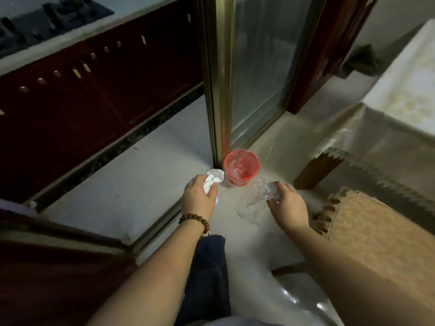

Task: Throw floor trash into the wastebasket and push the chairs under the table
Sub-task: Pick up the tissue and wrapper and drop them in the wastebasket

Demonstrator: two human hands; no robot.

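- The left hand [200, 196] was closed on a crumpled white tissue [213, 180]; the right hand [286, 203] pinched a clear plastic wrapper [257, 198], both carried forward for disposal.
- Just beyond stood the red wastebasket [242, 166], lined, against the sliding door frame [217, 78], mouth open to receive them.
- A cushioned chair [367, 231] remained at near right, apparently not yet pushed in.

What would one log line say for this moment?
left hand: holds tissue | right hand: holds plastic bag | wastebasket: on floor ahead, lined | trash: not yet dropped
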